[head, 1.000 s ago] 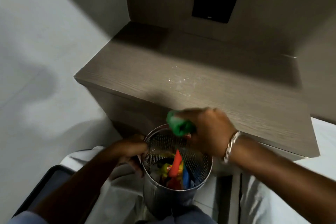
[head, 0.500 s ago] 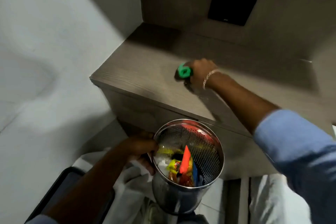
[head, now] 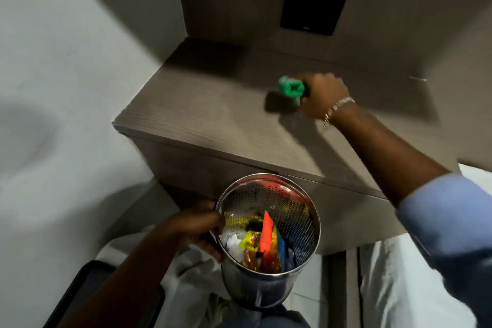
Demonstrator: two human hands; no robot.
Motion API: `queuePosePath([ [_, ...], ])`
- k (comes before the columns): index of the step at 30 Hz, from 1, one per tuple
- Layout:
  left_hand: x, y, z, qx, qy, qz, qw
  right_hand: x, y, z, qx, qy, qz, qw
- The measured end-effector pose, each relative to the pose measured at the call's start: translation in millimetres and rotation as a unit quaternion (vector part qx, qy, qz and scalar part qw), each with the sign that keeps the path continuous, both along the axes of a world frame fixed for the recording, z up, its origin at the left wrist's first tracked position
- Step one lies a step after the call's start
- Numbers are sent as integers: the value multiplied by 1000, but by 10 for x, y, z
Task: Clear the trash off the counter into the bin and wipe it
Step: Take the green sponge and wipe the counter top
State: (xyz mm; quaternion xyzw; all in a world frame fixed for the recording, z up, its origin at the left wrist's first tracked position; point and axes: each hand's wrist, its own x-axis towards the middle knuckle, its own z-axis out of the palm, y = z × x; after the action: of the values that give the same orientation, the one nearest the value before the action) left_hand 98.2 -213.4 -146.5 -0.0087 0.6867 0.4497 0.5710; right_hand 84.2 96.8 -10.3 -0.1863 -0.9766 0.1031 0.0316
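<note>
My right hand (head: pixel 323 98) is stretched out over the wooden counter (head: pixel 202 120) and grips a green cloth (head: pixel 291 87), which presses on the counter's surface near the back. Below the counter's front edge, my left hand (head: pixel 198 224) holds the rim of a perforated steel bin (head: pixel 300 205). Inside the bin lie colourful wrappers (head: pixel 266 242) in orange, yellow, red and blue, plus some white crumpled scraps.
A dark square panel (head: pixel 311 12) is set in the wall above the counter. A white wall runs along the left. White fabric (head: pixel 186 269) and a dark-edged object (head: pixel 87 290) lie low at the left; more white fabric is at the lower right.
My right hand carried the green cloth from above the bin out onto the counter, then slid it to the right. The left hand kept its hold on the bin.
</note>
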Motion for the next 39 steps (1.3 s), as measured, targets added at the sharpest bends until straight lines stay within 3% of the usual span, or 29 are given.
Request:
queuePosePath([
  [4,143,-42,2,6,17,25,1000,-137,93,-237,15,-95,-61,994],
  [10,322,-6,-14,16,21,43,999,840,-868,-331,48,-105,134,984],
  [12,382,-1,-43,22,21,34,999,1298,-1070,-349,34,-110,147,982],
  [17,715,150,-75,40,44,31,998,1640,-613,-156,0,10,4,1000],
  [21,1028,401,-62,13,69,39,997,1580,-95,-139,-2,-78,-96,992],
  [24,1257,550,-92,20,70,55,996,1781,-272,-259,14,-83,-3,996],
  [27,1524,653,-235,37,60,95,993,2269,-449,-461,-71,-55,48,995],
  [31,1942,820,-785,24,25,173,984,2997,-263,-1250,-223,-6,-24,974],
  [34,2268,1003,-1498,0,5,217,976,3408,-128,-2225,-348,49,-129,927],
  [39,2611,1309,-2877,-78,0,261,962,3810,-102,-3796,-432,73,-229,869],
])
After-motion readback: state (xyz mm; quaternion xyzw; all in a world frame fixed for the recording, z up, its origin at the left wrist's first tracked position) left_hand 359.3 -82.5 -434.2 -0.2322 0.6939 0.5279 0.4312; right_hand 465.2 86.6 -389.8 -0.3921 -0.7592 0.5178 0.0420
